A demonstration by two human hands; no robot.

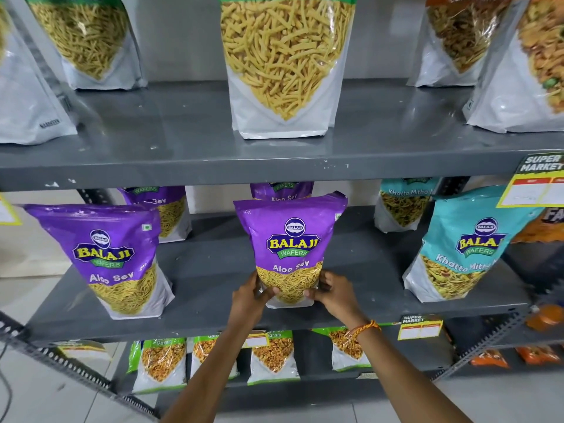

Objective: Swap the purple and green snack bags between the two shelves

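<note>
A purple Aloo Sev bag (pixel 290 239) stands upright at the front middle of the middle shelf (pixel 213 319). My left hand (pixel 251 296) grips its lower left corner and my right hand (pixel 334 293) grips its lower right corner. Another purple bag (pixel 106 257) stands to the left, and two more (pixel 164 209) (pixel 282 190) stand behind. On the upper shelf (pixel 183 160), a green-topped bag of yellow sev (pixel 285 65) stands in the middle, with another (pixel 88 38) to its left.
Teal Khatta Mitha bags (pixel 464 242) stand on the right of the middle shelf. Several small green-edged packets (pixel 158 364) fill the lowest shelf. Orange-topped bags (pixel 457 38) stand at the upper right. Yellow price tags (pixel 537 181) hang from the shelf edges.
</note>
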